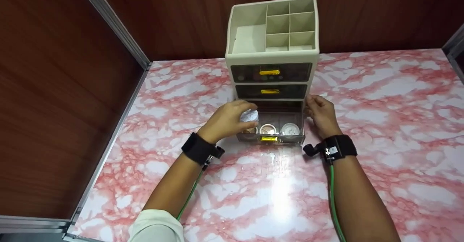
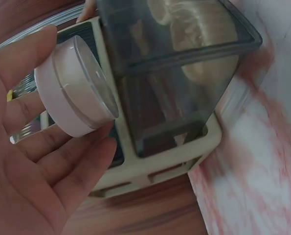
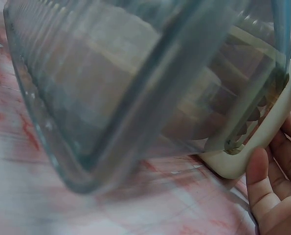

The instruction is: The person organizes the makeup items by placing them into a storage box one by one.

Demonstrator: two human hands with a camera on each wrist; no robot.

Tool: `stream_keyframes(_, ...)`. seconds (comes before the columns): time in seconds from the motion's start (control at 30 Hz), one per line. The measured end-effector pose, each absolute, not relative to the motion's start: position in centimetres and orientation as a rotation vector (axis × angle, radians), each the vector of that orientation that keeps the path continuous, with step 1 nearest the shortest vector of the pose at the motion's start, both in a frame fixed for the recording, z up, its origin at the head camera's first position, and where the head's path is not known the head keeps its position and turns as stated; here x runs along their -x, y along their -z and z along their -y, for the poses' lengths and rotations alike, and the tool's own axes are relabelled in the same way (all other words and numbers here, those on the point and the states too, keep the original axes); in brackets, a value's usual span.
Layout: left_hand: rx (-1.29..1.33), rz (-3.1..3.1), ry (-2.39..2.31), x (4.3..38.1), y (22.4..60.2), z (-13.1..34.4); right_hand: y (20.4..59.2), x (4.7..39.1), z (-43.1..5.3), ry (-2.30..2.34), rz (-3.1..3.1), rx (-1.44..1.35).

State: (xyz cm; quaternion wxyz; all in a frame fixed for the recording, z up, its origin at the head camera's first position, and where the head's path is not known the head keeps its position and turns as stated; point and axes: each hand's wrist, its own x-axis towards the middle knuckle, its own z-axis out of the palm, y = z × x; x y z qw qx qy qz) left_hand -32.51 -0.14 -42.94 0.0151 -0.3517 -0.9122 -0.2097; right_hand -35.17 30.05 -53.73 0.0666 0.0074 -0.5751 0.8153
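My left hand (image 1: pixel 228 120) holds a small round jar (image 1: pixel 249 115) above the left part of a pulled-out drawer. In the left wrist view the jar (image 2: pixel 77 87) is pale pinkish with a clear rim, pinched between thumb and fingers. The smoky see-through drawer (image 1: pixel 271 137) is the lowest in a cream organizer (image 1: pixel 272 56) and has a yellow handle. Inside it lie a round compact (image 1: pixel 268 129) and a white round piece (image 1: pixel 290 129); another is partly hidden by my left hand. My right hand (image 1: pixel 322 113) touches the organizer's lower right side, its thumb by the cream frame (image 3: pixel 243 164).
Two closed dark drawers with yellow handles, an upper one (image 1: pixel 250 74) and a lower one (image 1: pixel 250 92), sit above the pulled-out one. The organizer's top has several compartments. It stands on a red-and-white marbled table (image 1: pixel 174 184), before a brown back panel (image 1: pixel 181 21).
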Motion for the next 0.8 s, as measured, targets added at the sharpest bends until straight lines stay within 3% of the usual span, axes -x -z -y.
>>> stream_keyframes(0.5, 1.072, 2.981, 0.600, 33.9, 43.3, -1.2, 53.8, 35.1, -29.9, -2.481, 1.698, -0.017)
stream_keyframes(0.8, 1.188, 2.973, 0.475, 34.5, 43.7, -2.2, 53.2, 35.0, -30.0, -2.463, 1.770, -0.019)
